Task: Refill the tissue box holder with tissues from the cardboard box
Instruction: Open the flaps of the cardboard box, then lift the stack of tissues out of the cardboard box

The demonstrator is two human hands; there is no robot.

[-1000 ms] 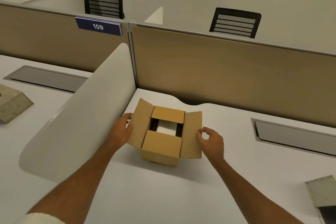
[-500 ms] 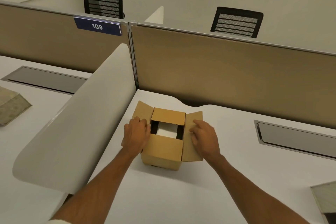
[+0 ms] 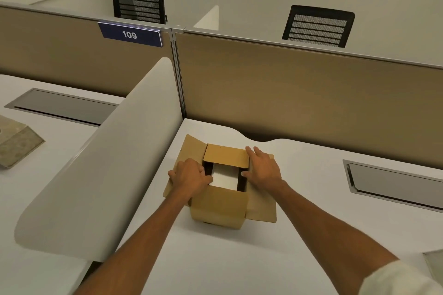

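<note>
A brown cardboard box [image 3: 219, 208] stands on the white desk with its flaps folded outward. Inside it shows the top of a white tissue pack [image 3: 225, 176]. My left hand [image 3: 189, 178] lies on the left flap, its fingers curled over the rim into the opening against the pack's left side; the fingertips are hidden. My right hand [image 3: 263, 170] rests flat on the right flap with fingers spread and the thumb at the opening's right rim. A grey stone-look tissue box holder [image 3: 16, 148] sits on the neighbouring desk, far left.
A curved white divider [image 3: 107, 155] separates the two desks just left of the box. Tan partition panels [image 3: 299, 93] close off the back. Metal cable trays [image 3: 393, 184] are sunk into each desk. A grey object [image 3: 435, 264] shows at the lower right edge.
Both hands moved inward from the flaps' outer edges to the opening. The left fingers now curl into the box; the right hand has flattened on the right flap.
</note>
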